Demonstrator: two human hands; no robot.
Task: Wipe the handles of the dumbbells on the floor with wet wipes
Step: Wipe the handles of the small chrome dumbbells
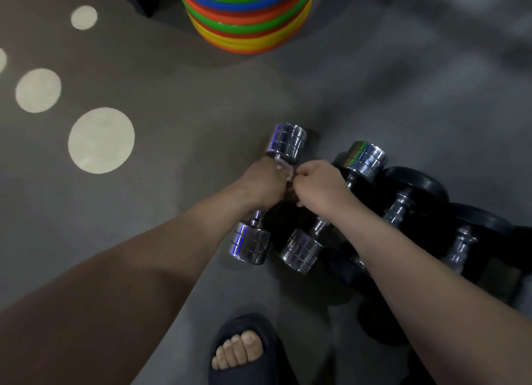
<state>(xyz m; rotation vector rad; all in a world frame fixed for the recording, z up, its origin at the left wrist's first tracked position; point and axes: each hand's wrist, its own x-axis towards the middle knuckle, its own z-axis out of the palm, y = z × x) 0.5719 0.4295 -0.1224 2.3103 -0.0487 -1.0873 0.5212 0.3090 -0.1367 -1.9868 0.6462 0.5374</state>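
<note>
A chrome dumbbell (285,141) lies on the grey floor at the left end of a row. My left hand (260,187) grips its handle, and a white wet wipe (283,167) shows at the top of that grip. My right hand (319,184) is curled beside the left, pinching the wipe's edge above the handle. A second chrome dumbbell (365,157) lies just to the right, its handle mostly hidden under my right hand and wrist. Two black-ended dumbbells (403,203) (463,240) follow further right.
A stack of coloured plastic discs (244,19) stands on the floor at the top. Pale round marks (100,140) dot the floor at left. My foot in a dark slide sandal (241,353) stands at the bottom, near the dumbbells.
</note>
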